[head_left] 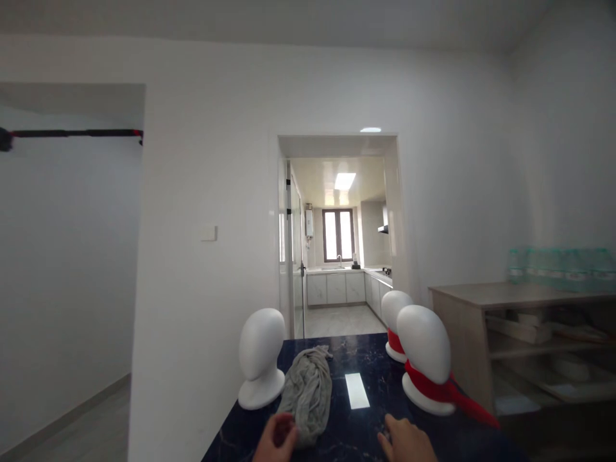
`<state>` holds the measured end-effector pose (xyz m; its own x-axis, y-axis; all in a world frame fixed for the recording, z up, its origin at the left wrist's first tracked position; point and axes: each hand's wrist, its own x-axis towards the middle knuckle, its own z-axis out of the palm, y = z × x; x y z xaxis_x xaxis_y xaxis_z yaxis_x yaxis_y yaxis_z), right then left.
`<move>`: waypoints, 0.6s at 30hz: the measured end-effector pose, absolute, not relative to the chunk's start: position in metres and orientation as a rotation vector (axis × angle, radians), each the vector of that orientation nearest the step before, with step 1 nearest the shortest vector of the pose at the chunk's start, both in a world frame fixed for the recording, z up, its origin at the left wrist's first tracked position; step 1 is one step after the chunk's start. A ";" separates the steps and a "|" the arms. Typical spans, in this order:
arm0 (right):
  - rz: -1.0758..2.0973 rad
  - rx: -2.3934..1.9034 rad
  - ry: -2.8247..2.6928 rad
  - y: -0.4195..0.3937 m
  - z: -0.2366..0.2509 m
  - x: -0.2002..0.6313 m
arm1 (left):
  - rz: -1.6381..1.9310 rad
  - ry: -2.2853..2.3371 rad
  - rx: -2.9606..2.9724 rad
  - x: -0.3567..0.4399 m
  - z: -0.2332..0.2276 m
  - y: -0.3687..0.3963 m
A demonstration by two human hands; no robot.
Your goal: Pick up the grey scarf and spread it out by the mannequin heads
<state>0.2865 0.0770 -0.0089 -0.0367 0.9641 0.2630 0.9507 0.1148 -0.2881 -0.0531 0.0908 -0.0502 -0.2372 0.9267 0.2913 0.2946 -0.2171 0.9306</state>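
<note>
The left hand [275,439] is seen touching the near end of a crumpled grey cloth [308,393], its grip unclear; the right hand [407,439] is laid open on the glossy dark marbled worktop [366,359]. Smooth white mannequin heads [262,366] are stood beyond, two wrapped in red scarves [428,385].

We're seeing a wooden shelf unit [481,296] sitting at right w/ water bottles [558,266] on top (blurry), kitchen doorway [339,237] showing beyond.
</note>
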 end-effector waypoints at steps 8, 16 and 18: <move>0.218 -1.733 -1.953 0.075 -0.020 0.287 | 1.355 2.420 1.380 -0.160 -0.002 0.151; 0.209 -1.721 -1.901 0.078 -0.030 0.295 | 1.323 2.423 1.488 -0.156 0.000 0.200; 0.212 -1.711 -1.893 0.078 -0.031 0.294 | 1.337 2.410 1.510 -0.155 0.000 0.205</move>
<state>0.2941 0.0782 -0.0307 -0.0161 0.9524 0.3043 0.8616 0.1676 -0.4791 -0.1549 0.2054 -0.0001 -0.5381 0.7365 0.4099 0.7376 0.1762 0.6518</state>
